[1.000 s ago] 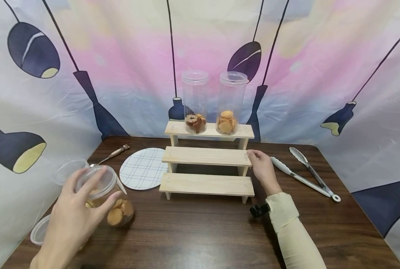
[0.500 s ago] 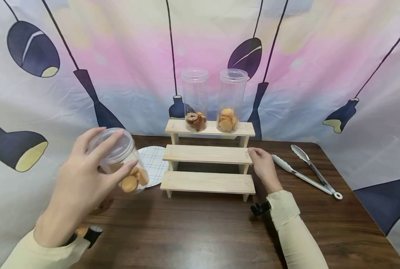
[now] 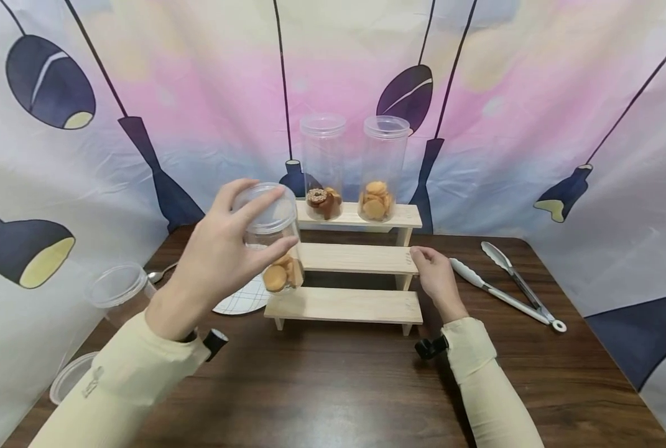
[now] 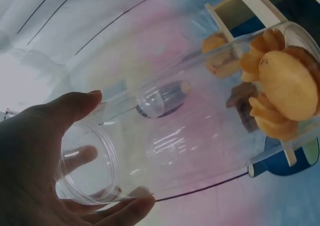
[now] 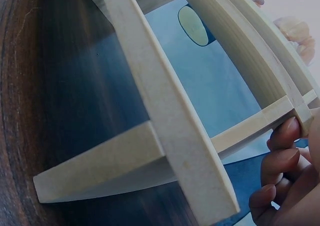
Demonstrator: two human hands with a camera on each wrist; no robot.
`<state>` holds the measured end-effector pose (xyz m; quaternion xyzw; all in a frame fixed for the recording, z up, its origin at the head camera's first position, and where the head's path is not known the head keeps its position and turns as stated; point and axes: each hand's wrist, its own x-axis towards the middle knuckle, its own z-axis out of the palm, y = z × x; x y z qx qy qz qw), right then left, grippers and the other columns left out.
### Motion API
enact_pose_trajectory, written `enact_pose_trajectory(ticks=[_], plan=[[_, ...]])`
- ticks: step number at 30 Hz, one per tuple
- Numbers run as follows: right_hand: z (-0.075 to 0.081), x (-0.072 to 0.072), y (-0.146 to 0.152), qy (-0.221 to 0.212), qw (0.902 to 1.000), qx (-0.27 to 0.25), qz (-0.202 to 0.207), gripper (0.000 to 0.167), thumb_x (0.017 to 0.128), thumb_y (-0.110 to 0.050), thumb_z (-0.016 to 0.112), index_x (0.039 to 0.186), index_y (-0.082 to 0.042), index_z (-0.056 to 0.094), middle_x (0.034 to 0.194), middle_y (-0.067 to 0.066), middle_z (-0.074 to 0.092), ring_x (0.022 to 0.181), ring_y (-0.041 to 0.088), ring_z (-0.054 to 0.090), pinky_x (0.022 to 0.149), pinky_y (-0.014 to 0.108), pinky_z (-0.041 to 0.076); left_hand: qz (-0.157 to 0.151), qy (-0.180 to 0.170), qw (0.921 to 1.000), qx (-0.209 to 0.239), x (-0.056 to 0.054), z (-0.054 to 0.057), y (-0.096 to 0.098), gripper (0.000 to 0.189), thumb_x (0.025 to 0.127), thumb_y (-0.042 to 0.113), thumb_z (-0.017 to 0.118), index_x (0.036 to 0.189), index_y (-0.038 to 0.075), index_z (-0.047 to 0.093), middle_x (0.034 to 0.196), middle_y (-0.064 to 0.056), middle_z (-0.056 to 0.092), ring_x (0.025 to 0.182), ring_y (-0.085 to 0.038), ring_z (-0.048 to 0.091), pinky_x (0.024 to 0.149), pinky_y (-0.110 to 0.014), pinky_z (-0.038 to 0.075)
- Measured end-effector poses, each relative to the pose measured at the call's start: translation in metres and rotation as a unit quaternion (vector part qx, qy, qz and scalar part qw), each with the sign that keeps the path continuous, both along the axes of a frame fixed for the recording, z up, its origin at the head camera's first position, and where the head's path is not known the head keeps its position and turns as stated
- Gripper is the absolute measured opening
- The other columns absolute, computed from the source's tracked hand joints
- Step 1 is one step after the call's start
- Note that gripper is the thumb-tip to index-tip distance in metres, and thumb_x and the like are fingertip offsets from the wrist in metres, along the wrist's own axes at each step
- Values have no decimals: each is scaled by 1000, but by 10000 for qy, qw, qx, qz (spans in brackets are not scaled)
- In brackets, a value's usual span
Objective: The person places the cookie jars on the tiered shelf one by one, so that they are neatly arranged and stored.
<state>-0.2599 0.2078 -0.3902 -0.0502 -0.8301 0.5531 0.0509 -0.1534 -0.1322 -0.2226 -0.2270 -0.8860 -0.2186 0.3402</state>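
My left hand (image 3: 221, 246) grips a tall clear jar (image 3: 282, 274) by its lidded top, thumb and fingers spread around it. Round golden cookies lie at the jar's bottom. In the left wrist view the jar (image 4: 175, 136) slants across, cookies at its far end. It hangs in front of the left side of a three-step wooden stand (image 3: 355, 257), tilted slightly. My right hand (image 3: 436, 277) pinches the right end of the middle step. In the right wrist view, curled fingers (image 5: 287, 131) touch that board's end. Two clear jars (image 3: 323, 162) (image 3: 385, 162) with cookies stand on the top step.
Metal tongs (image 3: 534, 305) lie spread on the dark wooden table (image 3: 333, 386) at the right. A round checked mat (image 3: 243, 300) is partly covered by the left arm. At the left are a spoon (image 3: 156, 275), a clear jar (image 3: 117, 289) and another clear round rim (image 3: 72, 376).
My left hand has lifted the jar off the table's left side and carried it right and up to the stand. The right hand stays on the middle step.
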Motion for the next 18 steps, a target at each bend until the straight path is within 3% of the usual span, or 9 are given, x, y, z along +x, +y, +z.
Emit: enact_pose_trajectory(ticks=[7,18], plan=[[-1,-3,-2,81,10000,-5,22,56,104,-49,45,143,-9,54,129,17,62,105,30,62,86,41,50,-86,-325,9992,-206,-25,0,16,66,83,41,81,142,23,58,145,-18,44,85,-32,66,72,-49,53],[-2,-1,1,4,9999,90,-43,56,104,-49,46,142,-10,55,129,16,63,102,30,62,85,40,49,-313,-641,9974,-57,-60,-4,37,67,83,40,81,143,23,57,150,-19,39,117,-40,59,93,-56,50]])
